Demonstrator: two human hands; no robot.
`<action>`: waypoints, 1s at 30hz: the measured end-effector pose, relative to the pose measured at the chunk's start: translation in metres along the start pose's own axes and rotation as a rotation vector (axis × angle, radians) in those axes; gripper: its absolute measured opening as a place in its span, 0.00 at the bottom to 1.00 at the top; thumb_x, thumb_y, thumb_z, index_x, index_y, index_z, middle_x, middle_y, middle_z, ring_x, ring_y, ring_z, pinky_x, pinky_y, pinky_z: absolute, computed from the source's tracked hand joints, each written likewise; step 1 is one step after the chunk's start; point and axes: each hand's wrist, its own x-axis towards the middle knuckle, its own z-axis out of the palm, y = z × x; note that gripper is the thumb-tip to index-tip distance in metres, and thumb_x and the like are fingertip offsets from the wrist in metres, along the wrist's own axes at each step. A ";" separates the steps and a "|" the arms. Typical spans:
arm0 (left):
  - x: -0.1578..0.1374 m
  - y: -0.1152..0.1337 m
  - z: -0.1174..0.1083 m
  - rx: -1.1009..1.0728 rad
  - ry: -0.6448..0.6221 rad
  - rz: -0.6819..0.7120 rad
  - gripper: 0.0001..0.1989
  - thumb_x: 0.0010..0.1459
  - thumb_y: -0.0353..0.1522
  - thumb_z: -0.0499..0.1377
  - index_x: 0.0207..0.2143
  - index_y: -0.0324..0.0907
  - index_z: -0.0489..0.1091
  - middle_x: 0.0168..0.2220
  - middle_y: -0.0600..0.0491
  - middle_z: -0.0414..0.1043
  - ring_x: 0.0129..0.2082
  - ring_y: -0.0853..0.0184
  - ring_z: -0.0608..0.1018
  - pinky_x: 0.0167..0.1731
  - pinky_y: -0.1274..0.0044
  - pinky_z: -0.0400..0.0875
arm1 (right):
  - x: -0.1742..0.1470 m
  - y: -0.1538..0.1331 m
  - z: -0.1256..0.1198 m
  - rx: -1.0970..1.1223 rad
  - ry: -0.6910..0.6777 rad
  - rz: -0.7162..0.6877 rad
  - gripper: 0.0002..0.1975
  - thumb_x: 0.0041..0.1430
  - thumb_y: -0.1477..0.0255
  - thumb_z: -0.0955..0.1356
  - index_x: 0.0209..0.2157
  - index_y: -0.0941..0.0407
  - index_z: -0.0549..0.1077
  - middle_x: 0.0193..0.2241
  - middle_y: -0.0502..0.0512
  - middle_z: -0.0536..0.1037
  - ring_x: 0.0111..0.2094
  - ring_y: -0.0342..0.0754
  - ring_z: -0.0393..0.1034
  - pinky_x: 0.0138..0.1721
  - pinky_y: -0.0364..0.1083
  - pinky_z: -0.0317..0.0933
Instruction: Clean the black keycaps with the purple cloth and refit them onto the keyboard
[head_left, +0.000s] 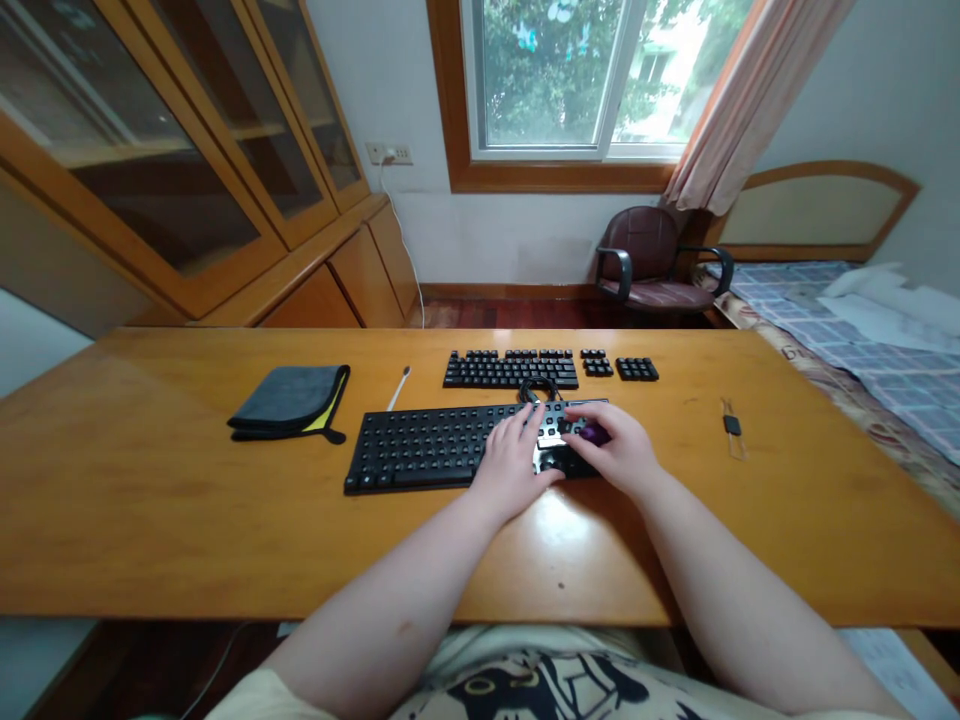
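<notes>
One black keyboard [431, 446] with bare switches showing, midway between the near and far edges of the wooden desk [225, 530]. Left hand [517, 455] palm down on its right half, fingers spread apart. Right hand [621, 450] at its right end, thumb and forefinger together on a small purple object [594, 433], mostly hidden. Just behind, a coiled black cable [537, 387]; near the far edge, black keycaps [510, 371] in separate blocks. Toward the left edge, a folded grey cloth [289, 398] and, nearer the keyboard, a white-handled brush [399, 388]. Toward the right edge, a black-bodied wire tool [732, 426].
</notes>
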 end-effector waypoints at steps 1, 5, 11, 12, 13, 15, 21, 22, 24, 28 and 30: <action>0.000 0.000 -0.002 -0.053 0.020 0.022 0.45 0.45 0.39 0.64 0.62 0.46 0.44 0.60 0.45 0.53 0.59 0.57 0.59 0.57 0.62 0.54 | -0.001 -0.003 0.002 0.032 -0.035 0.018 0.13 0.50 0.67 0.69 0.40 0.52 0.71 0.35 0.54 0.77 0.37 0.50 0.71 0.40 0.49 0.65; -0.002 -0.002 -0.009 -0.223 0.071 0.132 0.25 0.56 0.30 0.54 0.57 0.47 0.57 0.51 0.50 0.65 0.52 0.65 0.68 0.53 0.70 0.63 | -0.003 -0.010 0.007 0.167 -0.121 0.127 0.13 0.48 0.67 0.70 0.37 0.53 0.71 0.34 0.54 0.77 0.36 0.50 0.71 0.39 0.48 0.64; -0.005 -0.003 -0.013 -0.288 0.126 0.191 0.17 0.57 0.30 0.53 0.50 0.47 0.66 0.43 0.52 0.72 0.44 0.68 0.73 0.47 0.74 0.69 | -0.005 -0.013 0.009 0.352 -0.172 0.211 0.09 0.47 0.68 0.70 0.31 0.55 0.68 0.31 0.51 0.74 0.33 0.47 0.68 0.36 0.46 0.62; -0.005 -0.003 -0.013 -0.295 0.138 0.206 0.17 0.57 0.30 0.54 0.49 0.46 0.67 0.43 0.52 0.72 0.43 0.68 0.73 0.46 0.74 0.69 | -0.005 -0.013 0.009 0.370 -0.174 0.218 0.09 0.47 0.68 0.70 0.31 0.55 0.68 0.30 0.51 0.73 0.33 0.47 0.68 0.36 0.46 0.62; -0.006 -0.003 -0.013 -0.301 0.150 0.221 0.15 0.57 0.30 0.54 0.48 0.45 0.68 0.42 0.51 0.73 0.42 0.68 0.74 0.46 0.75 0.69 | -0.005 -0.014 0.010 0.386 -0.177 0.225 0.09 0.47 0.68 0.70 0.30 0.55 0.67 0.30 0.51 0.73 0.32 0.47 0.68 0.36 0.46 0.62; -0.006 -0.002 -0.013 -0.310 0.179 0.240 0.13 0.56 0.30 0.54 0.45 0.44 0.70 0.41 0.51 0.74 0.42 0.69 0.74 0.45 0.75 0.69 | -0.005 -0.014 0.010 0.412 -0.189 0.238 0.09 0.47 0.68 0.70 0.29 0.55 0.67 0.30 0.51 0.73 0.32 0.47 0.67 0.37 0.46 0.62; -0.005 0.001 -0.013 -0.377 0.221 0.064 0.11 0.54 0.30 0.57 0.41 0.43 0.72 0.38 0.51 0.75 0.39 0.68 0.75 0.42 0.74 0.71 | -0.003 -0.006 0.010 0.360 0.028 0.199 0.06 0.53 0.74 0.63 0.30 0.55 0.72 0.37 0.55 0.71 0.42 0.50 0.66 0.47 0.50 0.58; -0.005 0.001 -0.013 -0.398 0.217 0.026 0.11 0.54 0.31 0.57 0.41 0.43 0.72 0.39 0.51 0.74 0.39 0.67 0.75 0.41 0.74 0.71 | -0.003 -0.004 0.009 0.331 0.068 0.202 0.08 0.53 0.75 0.62 0.29 0.55 0.73 0.38 0.55 0.71 0.43 0.50 0.66 0.48 0.50 0.58; -0.005 0.001 -0.014 -0.433 0.202 -0.026 0.12 0.55 0.32 0.57 0.42 0.44 0.72 0.39 0.51 0.75 0.37 0.68 0.75 0.40 0.74 0.71 | -0.003 -0.002 0.007 0.263 0.107 0.218 0.11 0.54 0.75 0.61 0.30 0.53 0.75 0.39 0.55 0.70 0.44 0.51 0.65 0.48 0.51 0.58; -0.006 0.001 -0.014 -0.483 0.188 -0.062 0.13 0.56 0.34 0.56 0.44 0.45 0.72 0.38 0.51 0.75 0.35 0.68 0.76 0.39 0.74 0.72 | -0.003 -0.004 0.007 0.195 0.126 0.216 0.12 0.56 0.71 0.63 0.39 0.50 0.76 0.39 0.55 0.70 0.43 0.50 0.65 0.47 0.51 0.60; -0.005 0.000 -0.013 -0.523 0.210 -0.069 0.13 0.56 0.33 0.56 0.44 0.45 0.72 0.40 0.50 0.74 0.39 0.66 0.75 0.42 0.73 0.71 | -0.004 -0.007 0.010 0.273 0.099 0.262 0.12 0.56 0.69 0.64 0.41 0.50 0.75 0.38 0.55 0.72 0.41 0.49 0.67 0.44 0.50 0.62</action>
